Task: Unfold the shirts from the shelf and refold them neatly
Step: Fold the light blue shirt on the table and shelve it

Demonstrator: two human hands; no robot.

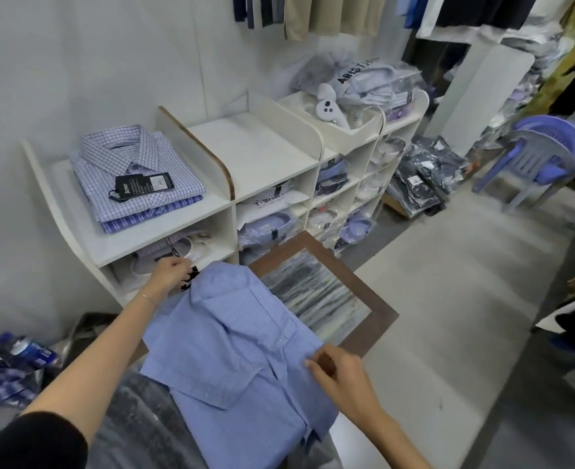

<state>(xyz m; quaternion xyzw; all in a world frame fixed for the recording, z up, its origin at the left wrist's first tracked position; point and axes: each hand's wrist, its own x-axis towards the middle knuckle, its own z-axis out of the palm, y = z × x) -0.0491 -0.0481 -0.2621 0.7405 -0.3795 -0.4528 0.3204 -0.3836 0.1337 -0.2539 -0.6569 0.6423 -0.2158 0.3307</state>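
Observation:
A light blue shirt (242, 360) lies partly folded on a brown-framed table (374, 299), collar toward the shelf. My left hand (169, 270) pinches the shirt's black hang tag (191, 277) at the collar. My right hand (340, 374) grips the shirt's right edge near its middle. Two folded checked shirts (137, 174) with a black tag are stacked on the left top of the white shelf (255, 154).
The shelf's cubbies hold bagged shirts (269, 228). A plush toy (328, 108) and bagged shirts sit at its far end. A purple plastic chair (543, 157) stands at the right, with dark bagged garments (421, 177) on the floor. More bagged clothes (8, 370) lie at my left.

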